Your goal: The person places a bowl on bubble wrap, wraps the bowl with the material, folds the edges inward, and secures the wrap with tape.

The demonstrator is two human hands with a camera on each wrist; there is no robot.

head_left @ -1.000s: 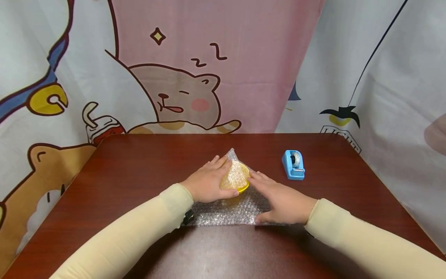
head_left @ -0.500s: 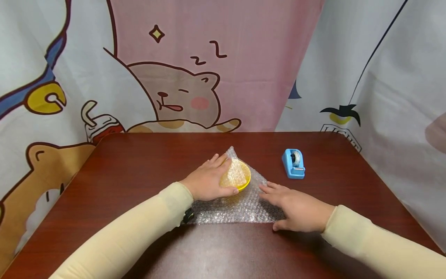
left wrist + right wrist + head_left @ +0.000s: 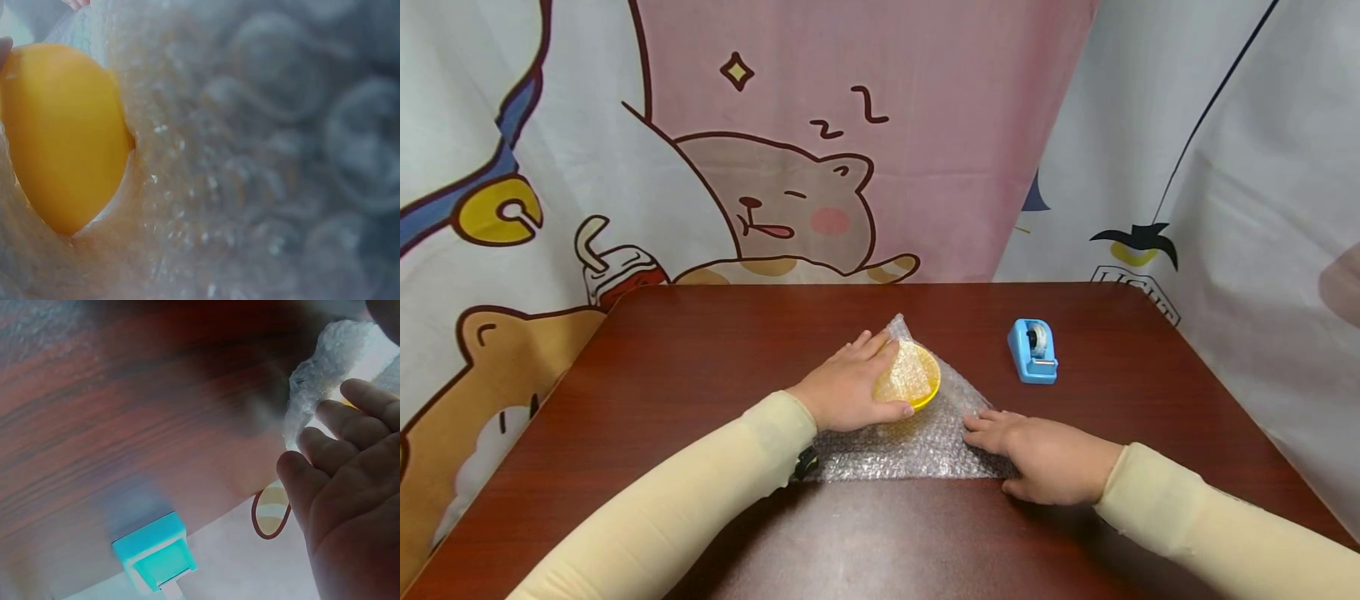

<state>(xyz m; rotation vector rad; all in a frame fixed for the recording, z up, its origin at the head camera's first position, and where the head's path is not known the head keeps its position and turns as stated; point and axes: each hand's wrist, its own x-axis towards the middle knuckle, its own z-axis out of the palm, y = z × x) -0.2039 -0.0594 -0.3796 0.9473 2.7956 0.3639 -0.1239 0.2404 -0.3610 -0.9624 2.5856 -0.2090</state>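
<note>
A yellow bowl (image 3: 932, 382) stands at the middle of the table on a sheet of bubble wrap (image 3: 895, 457), one corner of which is folded over it. My left hand (image 3: 850, 390) rests on this folded corner with its fingers spread over the bowl and its thumb at the near rim. The left wrist view shows the bowl's smooth side (image 3: 69, 137) through a gap in the wrap. At the sheet's right side, my right hand (image 3: 1037, 454) lies with straight fingers over the wrap's edge, holding nothing. In the right wrist view, its fingertips overlap a raised wrap edge (image 3: 312, 378).
A light blue tape dispenser (image 3: 1032, 352) with a roll of tape stands at the back right, beyond my right hand. The brown wooden table (image 3: 737, 333) ends at a printed cartoon curtain (image 3: 955, 150) behind and at the sides.
My right hand has moved away from the bowl, rightward and toward me, to the wrap's right side. More of the bowl's rim shows. The left hand has stayed in place.
</note>
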